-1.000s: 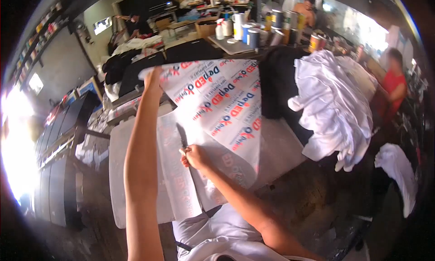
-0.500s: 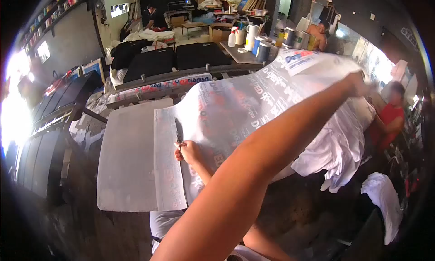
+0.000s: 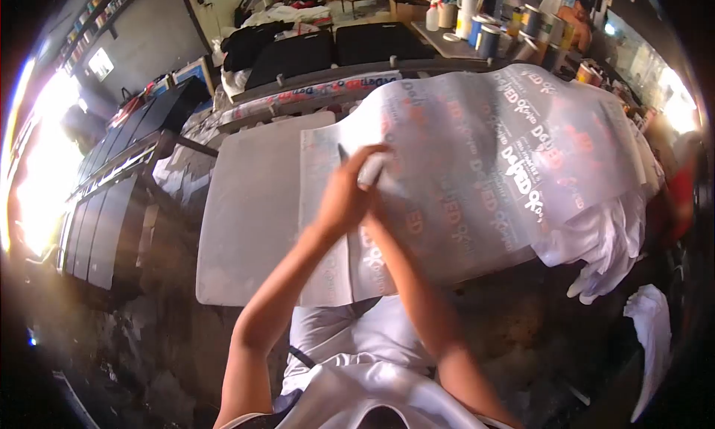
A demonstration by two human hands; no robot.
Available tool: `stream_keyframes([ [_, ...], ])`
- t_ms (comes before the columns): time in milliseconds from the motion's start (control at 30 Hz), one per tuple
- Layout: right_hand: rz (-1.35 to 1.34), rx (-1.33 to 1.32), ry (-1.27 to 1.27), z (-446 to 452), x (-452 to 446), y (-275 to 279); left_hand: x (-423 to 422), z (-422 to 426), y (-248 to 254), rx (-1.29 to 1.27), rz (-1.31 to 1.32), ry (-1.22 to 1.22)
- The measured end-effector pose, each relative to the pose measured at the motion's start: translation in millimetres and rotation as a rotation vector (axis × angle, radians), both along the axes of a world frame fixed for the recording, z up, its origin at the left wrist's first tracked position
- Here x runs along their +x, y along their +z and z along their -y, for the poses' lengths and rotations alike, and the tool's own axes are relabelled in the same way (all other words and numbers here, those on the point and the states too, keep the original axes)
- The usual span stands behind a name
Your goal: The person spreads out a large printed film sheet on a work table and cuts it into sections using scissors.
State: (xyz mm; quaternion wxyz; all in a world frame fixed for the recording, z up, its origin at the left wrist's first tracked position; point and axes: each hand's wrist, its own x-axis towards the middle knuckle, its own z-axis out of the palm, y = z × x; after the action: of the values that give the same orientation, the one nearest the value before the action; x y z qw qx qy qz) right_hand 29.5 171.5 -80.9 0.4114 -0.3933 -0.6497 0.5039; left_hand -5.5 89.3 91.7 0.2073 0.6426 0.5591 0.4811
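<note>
My left hand curls over the printed sheet, its fingers bent around a pale, blurred thing that I cannot make out. My right hand meets it from below, closed and mostly hidden behind the left. A thin dark pointed shape shows just beyond my left hand; I cannot tell what it is. Under both hands lies a wide translucent sheet with repeated lettering in white and red. Its left strip overlaps a flat grey board.
White cloth hangs at the sheet's right end; another white cloth hangs lower right. Bottles and cans stand on a side table behind. Black panels line the back. A person in red is at the far right.
My left hand has come back from the sheet's far right end to meet my right hand. The raised right part of the sheet now lies lower. The view has tilted down.
</note>
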Motion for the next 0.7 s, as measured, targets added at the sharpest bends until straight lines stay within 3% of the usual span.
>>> stream_keyframes([
  [33,0.005,0.014,0.009,1,3,1,-39,-5,-22,0.063,-0.106,0.074],
  [67,-0.206,-0.450,0.133,6,5,25,-72,-13,-47,0.127,-0.212,0.147],
  [133,-0.156,-0.575,0.079,12,5,42,-116,-28,-96,0.124,-0.345,0.194],
  [200,-0.161,-0.443,0.147,8,10,31,-136,-42,-128,0.122,-0.466,0.233],
  [300,-0.093,-0.465,0.134,11,12,43,-150,-62,-149,0.025,-0.723,0.353],
  [400,-0.051,-0.501,0.116,14,12,51,-152,-63,-155,-0.109,-0.734,0.309],
  [700,-0.080,-0.505,0.111,16,12,54,-144,-58,-152,-0.009,-0.795,0.390],
])
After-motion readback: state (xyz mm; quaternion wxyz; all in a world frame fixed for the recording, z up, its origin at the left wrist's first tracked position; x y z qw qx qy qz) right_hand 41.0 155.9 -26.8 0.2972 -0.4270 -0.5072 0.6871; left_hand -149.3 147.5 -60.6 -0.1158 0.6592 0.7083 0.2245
